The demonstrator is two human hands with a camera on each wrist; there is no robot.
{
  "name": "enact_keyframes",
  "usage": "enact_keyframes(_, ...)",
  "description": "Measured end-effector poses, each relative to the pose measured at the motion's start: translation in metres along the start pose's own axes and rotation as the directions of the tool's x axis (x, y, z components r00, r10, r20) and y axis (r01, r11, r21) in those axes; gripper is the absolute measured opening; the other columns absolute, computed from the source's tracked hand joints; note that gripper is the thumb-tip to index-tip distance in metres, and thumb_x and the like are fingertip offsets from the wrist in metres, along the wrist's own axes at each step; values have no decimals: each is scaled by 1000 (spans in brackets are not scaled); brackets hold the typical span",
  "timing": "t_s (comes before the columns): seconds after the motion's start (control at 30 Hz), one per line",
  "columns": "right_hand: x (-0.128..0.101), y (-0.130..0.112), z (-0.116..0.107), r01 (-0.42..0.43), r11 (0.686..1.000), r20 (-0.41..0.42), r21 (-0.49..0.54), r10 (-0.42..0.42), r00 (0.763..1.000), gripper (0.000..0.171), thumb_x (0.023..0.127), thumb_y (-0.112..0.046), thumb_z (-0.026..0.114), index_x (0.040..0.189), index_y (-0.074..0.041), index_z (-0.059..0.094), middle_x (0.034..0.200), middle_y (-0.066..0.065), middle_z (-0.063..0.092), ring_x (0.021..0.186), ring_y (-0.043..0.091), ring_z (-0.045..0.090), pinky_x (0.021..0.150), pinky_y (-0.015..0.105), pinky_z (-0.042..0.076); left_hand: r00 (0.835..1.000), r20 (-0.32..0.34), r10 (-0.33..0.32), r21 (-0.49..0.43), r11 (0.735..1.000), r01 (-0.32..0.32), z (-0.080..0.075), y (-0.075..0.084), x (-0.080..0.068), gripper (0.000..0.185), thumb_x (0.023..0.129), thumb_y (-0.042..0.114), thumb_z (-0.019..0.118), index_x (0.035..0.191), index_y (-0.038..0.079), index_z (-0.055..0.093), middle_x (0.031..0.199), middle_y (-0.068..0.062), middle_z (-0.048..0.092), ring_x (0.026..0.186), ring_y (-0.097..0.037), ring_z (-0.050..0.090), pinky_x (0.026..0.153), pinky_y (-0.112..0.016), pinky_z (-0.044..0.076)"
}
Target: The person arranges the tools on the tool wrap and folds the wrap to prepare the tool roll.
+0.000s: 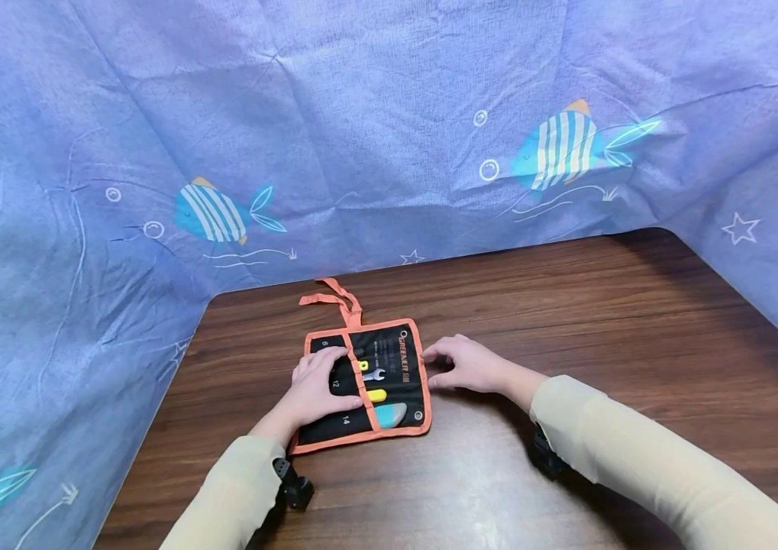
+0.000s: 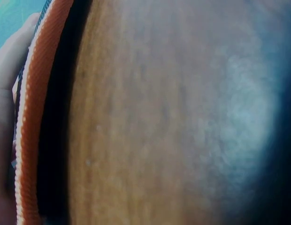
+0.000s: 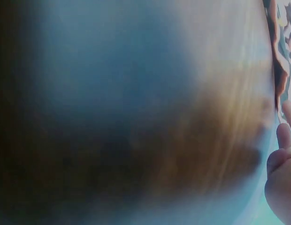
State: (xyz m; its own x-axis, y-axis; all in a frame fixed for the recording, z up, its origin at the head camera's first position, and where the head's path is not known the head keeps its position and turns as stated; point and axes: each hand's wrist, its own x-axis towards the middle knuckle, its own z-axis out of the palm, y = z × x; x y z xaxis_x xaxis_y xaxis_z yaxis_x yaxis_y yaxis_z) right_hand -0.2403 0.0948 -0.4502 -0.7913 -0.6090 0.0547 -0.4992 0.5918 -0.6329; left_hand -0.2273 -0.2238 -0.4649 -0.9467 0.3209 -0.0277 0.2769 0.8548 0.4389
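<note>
A black tool pouch [image 1: 394, 344] with orange edging lies unrolled on the table in the head view. From its pockets show a small wrench [image 1: 375, 375], a yellow handle [image 1: 377, 396] and a teal-and-grey handle [image 1: 390, 415]. My left hand [image 1: 316, 389] rests on the pocket side, thumb and fingers spread apart. At the pouch's right edge is my right hand [image 1: 467, 364], its bent fingertips and thumb touching or very near the orange border. In the left wrist view the orange edging [image 2: 37, 93] runs beside part of the hand. Fingers show at the right wrist view's border.
Orange tie straps [image 1: 340, 298] stretch from the pouch's far edge across the brown wooden table [image 1: 567, 305]. Behind and beside the table hangs a blue cloth [image 1: 389, 114] with fish prints. A black wrist device [image 1: 295, 485] sits under the left sleeve.
</note>
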Motion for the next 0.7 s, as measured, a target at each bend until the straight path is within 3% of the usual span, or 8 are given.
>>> enact_keyframes(0.4,-4,-8,11,29,999,29,-19,-28,999,43,84,-36,68,121,-13,62,118,-1,60,106,17,50,90,38,40,1000,-1,21,18,1000,-21,1,0,-1,96,65,73,66,141,21,39,146,-6,33,130,-34,25,101,-61,17)
enact_keyframes(0.7,-5,-16,14,53,999,46,-14,-52,998,43,84,-35,69,120,-14,63,118,-2,60,96,14,48,84,35,41,997,-19,69,39,997,-69,-11,6,-8,83,70,67,66,138,24,44,143,-2,39,122,-31,30,95,-56,21)
